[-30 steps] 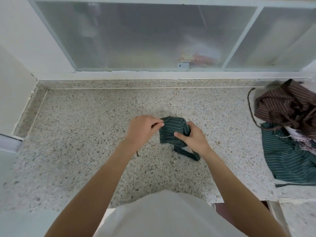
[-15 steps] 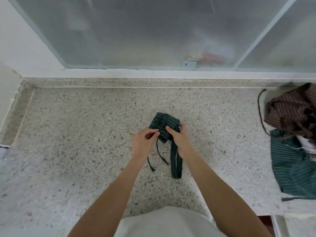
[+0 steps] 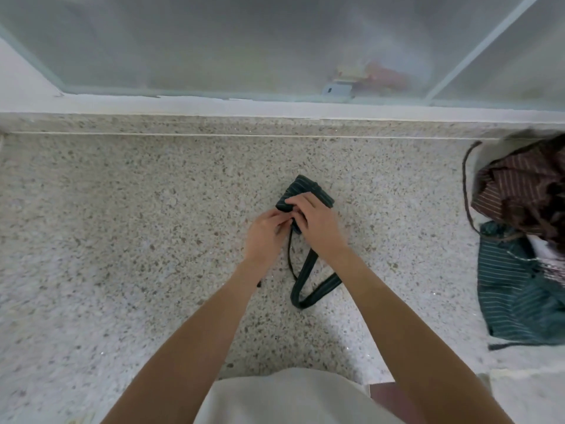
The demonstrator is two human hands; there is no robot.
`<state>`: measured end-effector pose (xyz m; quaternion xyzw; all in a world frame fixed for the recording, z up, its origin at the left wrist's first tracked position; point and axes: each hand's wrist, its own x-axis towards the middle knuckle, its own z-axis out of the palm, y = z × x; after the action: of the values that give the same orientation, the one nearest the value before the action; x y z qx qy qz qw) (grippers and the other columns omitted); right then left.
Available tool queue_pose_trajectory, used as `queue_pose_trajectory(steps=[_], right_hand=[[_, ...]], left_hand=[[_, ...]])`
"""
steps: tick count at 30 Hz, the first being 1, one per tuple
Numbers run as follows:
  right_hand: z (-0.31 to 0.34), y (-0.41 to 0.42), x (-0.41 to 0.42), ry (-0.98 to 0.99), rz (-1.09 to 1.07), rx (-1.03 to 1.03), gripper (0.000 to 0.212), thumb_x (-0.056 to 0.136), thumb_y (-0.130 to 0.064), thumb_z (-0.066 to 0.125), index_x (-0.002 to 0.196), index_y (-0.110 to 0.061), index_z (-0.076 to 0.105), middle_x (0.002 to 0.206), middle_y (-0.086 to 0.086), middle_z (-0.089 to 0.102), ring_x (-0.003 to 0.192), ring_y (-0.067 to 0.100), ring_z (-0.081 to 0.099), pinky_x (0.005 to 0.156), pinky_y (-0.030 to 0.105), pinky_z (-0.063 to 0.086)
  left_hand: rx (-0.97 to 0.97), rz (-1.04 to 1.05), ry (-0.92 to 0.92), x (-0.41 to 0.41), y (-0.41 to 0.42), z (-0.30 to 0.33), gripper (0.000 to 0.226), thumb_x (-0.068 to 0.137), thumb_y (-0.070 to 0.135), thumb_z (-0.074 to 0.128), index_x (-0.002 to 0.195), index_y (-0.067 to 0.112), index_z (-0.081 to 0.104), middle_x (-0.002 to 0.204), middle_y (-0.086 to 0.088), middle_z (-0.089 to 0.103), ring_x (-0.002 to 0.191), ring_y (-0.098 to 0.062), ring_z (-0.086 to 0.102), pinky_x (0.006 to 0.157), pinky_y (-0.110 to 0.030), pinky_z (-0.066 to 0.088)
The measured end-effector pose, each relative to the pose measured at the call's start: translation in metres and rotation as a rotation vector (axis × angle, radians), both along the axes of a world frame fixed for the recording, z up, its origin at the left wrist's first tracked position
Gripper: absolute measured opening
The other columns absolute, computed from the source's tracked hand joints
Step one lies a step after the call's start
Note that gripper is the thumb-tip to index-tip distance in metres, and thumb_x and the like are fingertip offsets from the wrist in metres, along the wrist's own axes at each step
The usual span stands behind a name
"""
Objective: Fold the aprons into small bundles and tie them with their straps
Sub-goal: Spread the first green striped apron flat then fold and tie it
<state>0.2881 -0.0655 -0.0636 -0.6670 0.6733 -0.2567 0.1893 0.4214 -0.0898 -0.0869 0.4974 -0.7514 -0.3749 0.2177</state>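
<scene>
Bundle (image 3: 308, 191) on counter (image 3: 122, 224) dead ahead, my left hand (image 3: 266, 234) and right hand (image 3: 315, 223) on its near end. Strap (image 3: 308, 283) trails toward me. Apron pile (image 3: 526, 246) far right. Window (image 3: 244, 41) behind.

Folded dark green striped apron bundle (image 3: 307, 191) on the worktop (image 3: 122, 240) — wide strap (image 3: 308, 281) looping loose, thin tie (image 3: 289, 255) trailing nearer.

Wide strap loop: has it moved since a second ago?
Yes. The wide strap loop now trails from the green bundle toward the person, farther from the counter's back ledge; earlier it lay bunched up.
</scene>
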Motion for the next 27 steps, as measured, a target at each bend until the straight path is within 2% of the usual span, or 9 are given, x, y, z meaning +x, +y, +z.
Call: queue_pose_trajectory(steps=[3, 5, 7, 10, 12, 14, 17, 22, 27], right_hand=[[-0.002, -0.012, -0.004, 0.091, 0.128, 0.115, 0.022, 0.086, -0.004, 0.06, 0.108, -0.005, 0.061, 0.108, 0.012, 0.06, 0.088, 0.03, 0.063, 0.07, 0.043, 0.054], [-0.002, -0.017, -0.007, 0.204, 0.223, 0.147, 0.019, 0.084, -0.004, 0.064, 0.103, -0.004, 0.063, 0.105, 0.014, 0.058, 0.084, 0.032, 0.061, 0.066, 0.041, 0.052], [-0.001, -0.024, -0.007, 0.321, 0.29, 0.138, 0.017, 0.079, -0.001, 0.068, 0.095, -0.003, 0.064, 0.096, 0.016, 0.057, 0.074, 0.033, 0.059, 0.055, 0.038, 0.05], [0.002, -0.033, -0.006, 0.453, 0.359, 0.111, 0.025, 0.059, 0.004, 0.082, 0.077, -0.006, 0.066, 0.077, 0.013, 0.057, 0.056, 0.027, 0.056, 0.042, 0.025, 0.041], [0.005, -0.037, -0.005, 0.506, 0.409, 0.098, 0.029, 0.051, 0.002, 0.086, 0.07, -0.009, 0.066, 0.073, 0.01, 0.058, 0.052, 0.023, 0.055, 0.042, 0.022, 0.04], [0.008, -0.039, -0.006, 0.535, 0.453, 0.086, 0.029, 0.05, 0.0, 0.086, 0.069, -0.009, 0.066, 0.074, 0.009, 0.059, 0.053, 0.022, 0.056, 0.044, 0.022, 0.042], [0.009, -0.04, -0.008, 0.564, 0.48, 0.087, 0.025, 0.057, 0.0, 0.084, 0.072, -0.009, 0.066, 0.077, 0.009, 0.059, 0.057, 0.022, 0.056, 0.046, 0.024, 0.044], [0.008, -0.039, -0.017, 0.697, 0.5, 0.116, 0.028, 0.049, 0.0, 0.086, 0.067, -0.009, 0.066, 0.082, 0.013, 0.063, 0.052, 0.024, 0.055, 0.041, 0.022, 0.039], [0.005, -0.038, -0.009, 0.798, 0.425, 0.227, 0.03, 0.048, -0.006, 0.088, 0.07, -0.011, 0.067, 0.086, 0.012, 0.064, 0.055, 0.023, 0.058, 0.04, 0.022, 0.035]], left_hand=[[0.066, 0.05, 0.02, 0.007, -0.006, -0.002, 0.017, 0.087, 0.012, 0.064, 0.102, 0.012, 0.073, 0.094, -0.006, 0.072, 0.075, -0.013, 0.063, 0.067, -0.011, 0.04], [0.1, 0.123, 0.039, 0.02, -0.009, -0.006, 0.015, 0.086, 0.018, 0.065, 0.099, 0.019, 0.073, 0.093, 0.0, 0.073, 0.075, -0.01, 0.064, 0.071, -0.024, 0.052], [-0.096, 0.185, -0.069, 0.031, -0.009, -0.012, 0.014, 0.084, 0.019, 0.068, 0.097, 0.021, 0.072, 0.094, 0.0, 0.069, 0.081, -0.015, 0.063, 0.073, -0.032, 0.054], [-0.374, 0.136, -0.156, 0.027, -0.001, -0.014, 0.013, 0.083, 0.024, 0.065, 0.092, 0.015, 0.066, 0.088, -0.005, 0.061, 0.076, -0.021, 0.058, 0.065, -0.029, 0.049], [-0.234, -0.005, -0.174, 0.012, 0.005, -0.009, 0.025, 0.085, 0.037, 0.059, 0.087, 0.012, 0.064, 0.08, -0.005, 0.062, 0.069, -0.022, 0.059, 0.055, -0.031, 0.049], [0.009, -0.075, -0.369, -0.006, 0.006, -0.009, 0.035, 0.086, 0.048, 0.058, 0.092, 0.014, 0.063, 0.086, -0.004, 0.065, 0.077, -0.023, 0.062, 0.059, -0.032, 0.048], [0.088, -0.139, -0.598, -0.024, 0.002, -0.006, 0.033, 0.092, 0.044, 0.051, 0.103, 0.014, 0.059, 0.096, -0.004, 0.066, 0.088, -0.023, 0.063, 0.065, -0.03, 0.041], [0.186, -0.11, -0.544, -0.005, -0.014, -0.003, 0.023, 0.092, 0.018, 0.049, 0.108, 0.012, 0.064, 0.1, -0.009, 0.067, 0.091, -0.027, 0.063, 0.078, -0.035, 0.051], [0.031, -0.2, -0.471, 0.011, -0.019, 0.001, 0.024, 0.096, 0.019, 0.043, 0.11, 0.007, 0.057, 0.106, -0.01, 0.059, 0.098, -0.027, 0.058, 0.08, -0.036, 0.047]])
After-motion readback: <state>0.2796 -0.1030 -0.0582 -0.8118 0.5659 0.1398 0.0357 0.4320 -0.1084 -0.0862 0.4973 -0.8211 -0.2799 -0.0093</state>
